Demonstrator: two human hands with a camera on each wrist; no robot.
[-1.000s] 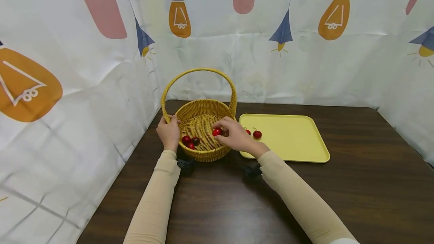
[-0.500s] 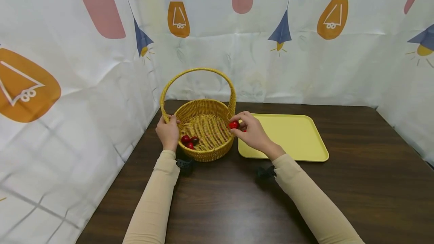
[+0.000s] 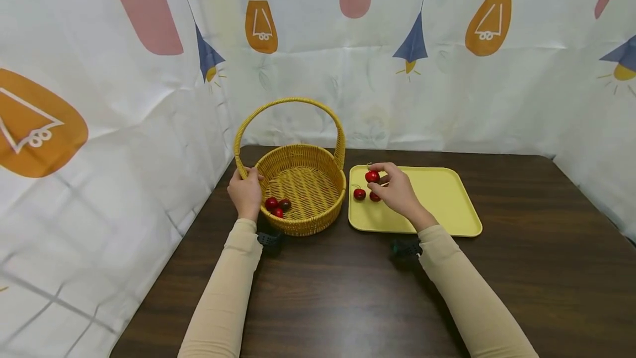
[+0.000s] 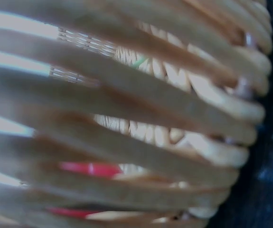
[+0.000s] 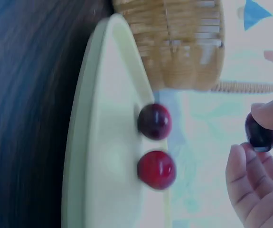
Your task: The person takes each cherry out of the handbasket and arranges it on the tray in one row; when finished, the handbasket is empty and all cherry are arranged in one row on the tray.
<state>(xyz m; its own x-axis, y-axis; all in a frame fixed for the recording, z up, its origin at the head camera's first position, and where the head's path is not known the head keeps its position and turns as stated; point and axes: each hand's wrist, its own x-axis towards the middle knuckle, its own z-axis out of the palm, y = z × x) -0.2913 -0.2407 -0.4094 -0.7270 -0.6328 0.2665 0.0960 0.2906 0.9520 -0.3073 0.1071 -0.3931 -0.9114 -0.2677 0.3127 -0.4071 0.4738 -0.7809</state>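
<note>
My left hand [image 3: 245, 194] grips the left side of the yellow wicker basket [image 3: 301, 227], near the foot of its tall handle. Inside the basket, three dark red cherries [image 3: 271, 204] lie at the front left. Over the yellow tray [image 3: 432, 203], my right hand [image 3: 397, 189] pinches a red cherry [image 3: 372, 176] between thumb and fingers. Two more cherries [image 5: 154, 121] rest on the tray's left part, below that hand. Through the slats in the left wrist view, blurred red patches [image 4: 91, 169] show; the left hand itself is out of that view.
The tray stands just right of the basket on a dark wooden table [image 3: 318, 291]. White cloth [image 3: 318, 70] printed with lamps hangs behind and along the left and right sides. Each wrist wears a black strap [image 3: 407, 247].
With the cherry pinched in it, my right hand has moved right from above the basket to above the tray. My left hand stays on the basket.
</note>
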